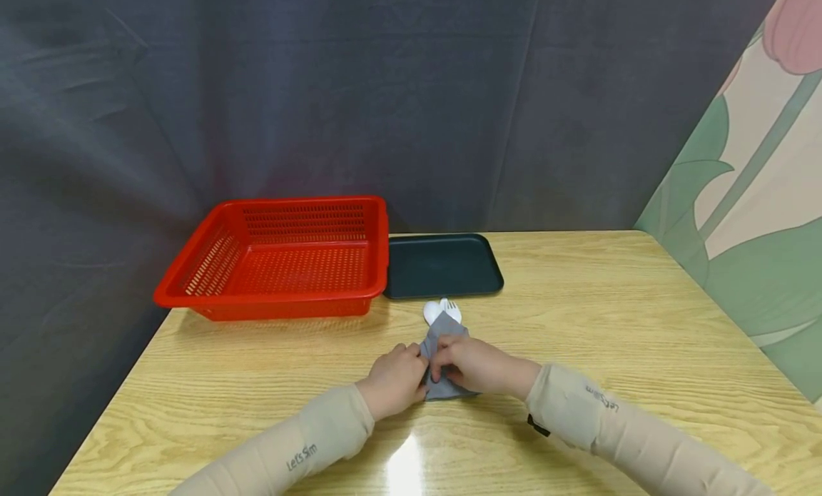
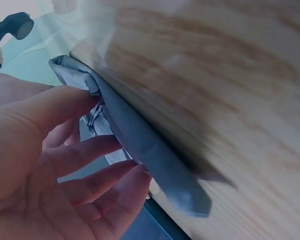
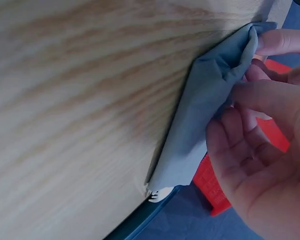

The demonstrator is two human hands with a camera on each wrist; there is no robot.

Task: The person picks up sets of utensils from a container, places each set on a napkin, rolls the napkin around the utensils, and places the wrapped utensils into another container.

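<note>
A grey cloth napkin (image 1: 443, 339) lies folded on the wooden table. From its far end poke the heads of a white spoon (image 1: 432, 311) and a white fork (image 1: 452, 309); the rest of both is hidden by the cloth. My left hand (image 1: 394, 378) grips the napkin's left edge, thumb and fingers bent at the fold in the left wrist view. On top of the cloth, my right hand (image 1: 478, 364) pinches it with bent fingers. The right wrist view shows the napkin (image 3: 190, 130) as a narrow bundle, with fork tines (image 3: 160, 195) at its end.
A red perforated plastic basket (image 1: 282, 300) stands at the back left. Beside it lies a dark green tray (image 1: 443, 266), just beyond the cutlery heads. A dark curtain (image 1: 359, 89) hangs behind the table (image 1: 610, 303), and a flower-patterned wall (image 1: 758, 253) is at the right.
</note>
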